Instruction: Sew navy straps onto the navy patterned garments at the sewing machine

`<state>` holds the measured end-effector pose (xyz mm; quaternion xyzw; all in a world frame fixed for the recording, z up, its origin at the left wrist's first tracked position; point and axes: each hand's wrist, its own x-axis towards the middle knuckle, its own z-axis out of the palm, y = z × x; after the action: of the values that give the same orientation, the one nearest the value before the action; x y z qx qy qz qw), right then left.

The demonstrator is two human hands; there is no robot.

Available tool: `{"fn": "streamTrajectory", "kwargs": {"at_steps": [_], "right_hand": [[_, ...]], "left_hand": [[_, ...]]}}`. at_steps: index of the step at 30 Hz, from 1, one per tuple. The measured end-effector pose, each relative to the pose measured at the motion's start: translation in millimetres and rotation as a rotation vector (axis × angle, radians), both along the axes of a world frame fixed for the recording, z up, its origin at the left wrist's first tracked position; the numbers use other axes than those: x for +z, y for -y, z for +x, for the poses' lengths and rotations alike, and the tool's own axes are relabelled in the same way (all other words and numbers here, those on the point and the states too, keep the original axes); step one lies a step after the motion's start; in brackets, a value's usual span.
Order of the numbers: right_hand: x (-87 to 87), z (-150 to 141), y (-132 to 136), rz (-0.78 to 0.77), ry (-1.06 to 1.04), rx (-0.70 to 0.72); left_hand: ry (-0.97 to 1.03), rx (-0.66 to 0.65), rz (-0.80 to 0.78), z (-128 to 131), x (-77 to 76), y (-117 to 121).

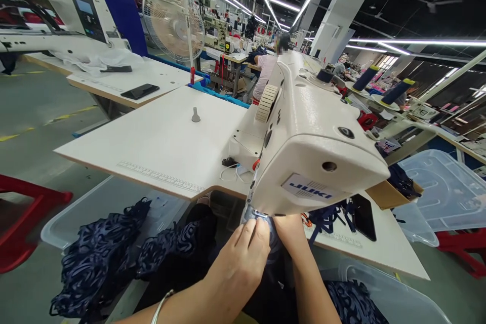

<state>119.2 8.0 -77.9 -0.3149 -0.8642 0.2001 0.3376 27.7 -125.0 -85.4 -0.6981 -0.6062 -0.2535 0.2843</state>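
My left hand [245, 253] is closed at the front of a white JUKI sewing machine [322, 147], its fingertips pressed together on a blue patterned fabric piece [272, 243]. Beside it, my right hand [289, 228] reaches under the machine head, which hides its fingers. The needle area is also hidden behind the machine head. Piles of dark blue patterned fabric [98, 258] lie in a clear plastic bin at the lower left, and more patterned fabric [353, 298] sits in a bin at the lower right.
A white table [152, 131] with a printed ruler extends left, bearing a small grey metal piece [195, 115]. One phone [140, 91] lies far left; another [363, 216] lies right, near dark blue straps [328, 223]. A fan [174, 25] and a seated person [265, 73] are beyond.
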Motion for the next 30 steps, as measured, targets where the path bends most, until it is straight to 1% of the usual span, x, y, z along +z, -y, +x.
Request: {"fn": "streamTrajectory", "kwargs": {"at_steps": [2,5,8,10,12,14,15,18,21,25,30], "right_hand": [[-4.6,1.9,-0.4,0.062,0.051,-0.015],[-9.8,4.4,-0.3,0.115,0.093,-0.029],[-10.2,5.4,-0.2,0.206,0.136,-0.050],[-7.6,5.1,-0.3,0.231,0.144,-0.041],[-3.4,4.2,-0.1,0.185,0.121,0.016],[1.7,2.7,1.1,0.093,0.072,0.077],[4.2,1.8,2.1,0.038,0.038,0.084],[10.7,-1.2,6.0,-0.125,-0.085,0.026],[12.5,-2.1,9.1,-0.251,-0.192,-0.017],[6.9,1.0,9.5,-0.328,-0.230,-0.034],[1.8,3.0,8.3,-0.345,-0.221,-0.068]], "left_hand": [[0.007,0.006,0.010,-0.2,0.1,0.2],[0.019,0.004,0.009,-2.5,0.3,0.9],[0.033,0.002,0.003,-6.5,1.8,1.8],[0.037,-0.011,0.005,-8.9,3.4,2.1],[0.036,-0.032,0.013,-10.3,4.5,2.1],[0.039,-0.049,0.015,-10.9,4.4,1.8],[0.038,-0.061,0.014,-11.0,3.9,1.6],[0.021,-0.105,0.014,-12.2,1.4,1.3],[0.009,-0.137,0.012,-14.2,-0.6,1.4],[0.020,-0.151,-0.005,-15.3,-0.5,1.1],[0.050,-0.162,-0.013,-14.0,1.5,-0.7]]}}
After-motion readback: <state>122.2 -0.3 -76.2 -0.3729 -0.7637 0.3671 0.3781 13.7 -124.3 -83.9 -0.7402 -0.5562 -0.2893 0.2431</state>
